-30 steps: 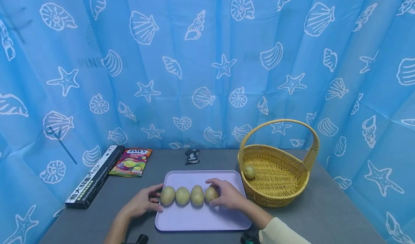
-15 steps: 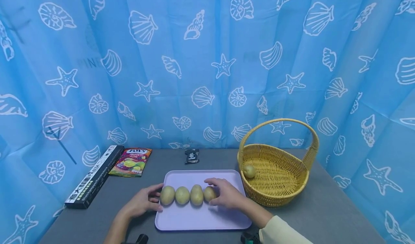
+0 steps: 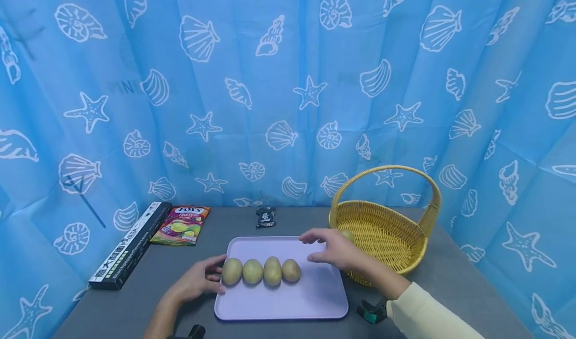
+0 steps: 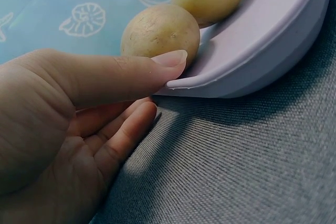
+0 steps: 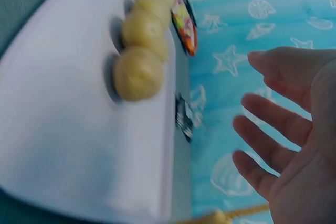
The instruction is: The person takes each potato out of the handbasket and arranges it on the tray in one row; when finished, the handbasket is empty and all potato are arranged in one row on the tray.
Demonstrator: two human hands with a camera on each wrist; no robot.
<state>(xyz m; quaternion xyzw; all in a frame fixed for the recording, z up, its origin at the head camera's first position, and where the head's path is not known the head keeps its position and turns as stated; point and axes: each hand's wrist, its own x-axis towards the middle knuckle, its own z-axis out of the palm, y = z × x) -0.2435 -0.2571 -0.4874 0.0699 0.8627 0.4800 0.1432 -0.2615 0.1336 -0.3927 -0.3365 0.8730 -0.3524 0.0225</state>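
Observation:
Several potatoes (image 3: 272, 271) lie side by side in a row on a pale lilac tray (image 3: 279, 306). My left hand (image 3: 196, 281) stays at the tray's left edge by the leftmost potato (image 4: 160, 31). In the left wrist view its thumb lies at the tray rim in front of that potato, and the other fingers bend loosely below the rim. My right hand (image 3: 339, 251) is held over the tray's right side, apart from the rightmost potato (image 5: 138, 73). Its fingers are spread with nothing between them. Behind this hand, another potato (image 3: 347, 235) in the wicker basket (image 3: 375, 210) is partly hidden.
The basket's tall arched handle (image 3: 387, 168) rises at the right, close to the tray. A pasta box (image 3: 130, 246) and a Fox's candy bag (image 3: 181, 225) lie on the left. A small black wrapped packet (image 3: 266, 217) sits behind the tray. A blue curtain (image 3: 288, 104) hangs behind.
My right hand has let go of the rightmost potato and moved right and back, toward the basket. That potato stays in the row. The left hand has not visibly moved.

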